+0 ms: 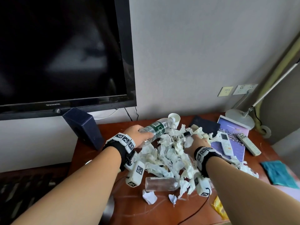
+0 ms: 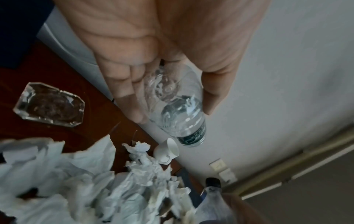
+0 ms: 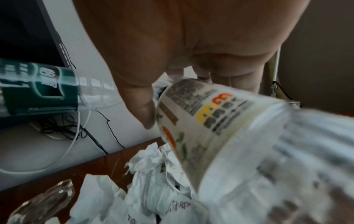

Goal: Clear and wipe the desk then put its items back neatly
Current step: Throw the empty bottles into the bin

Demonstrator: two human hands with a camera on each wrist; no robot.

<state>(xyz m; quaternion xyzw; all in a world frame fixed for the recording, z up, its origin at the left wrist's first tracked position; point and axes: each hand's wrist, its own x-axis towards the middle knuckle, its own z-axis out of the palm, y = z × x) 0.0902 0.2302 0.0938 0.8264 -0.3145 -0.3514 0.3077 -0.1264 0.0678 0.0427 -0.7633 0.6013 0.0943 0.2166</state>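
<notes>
While hands [image 1: 142, 135] grip bottles [image 1: 155, 128] (contents unclear), tissues [image 1: 167, 153] heaped

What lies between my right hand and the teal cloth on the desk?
The white remote, the purple booklet under it and some crumpled tissues lie between the right hand and the teal cloth. That hand already grips a labelled bottle.

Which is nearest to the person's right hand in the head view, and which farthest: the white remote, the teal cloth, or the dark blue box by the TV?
From the right hand:
1. White remote, just to its right, on the purple booklet.
2. Teal cloth, farther right, at the desk's edge.
3. Dark blue box, far left, under the TV.
</notes>
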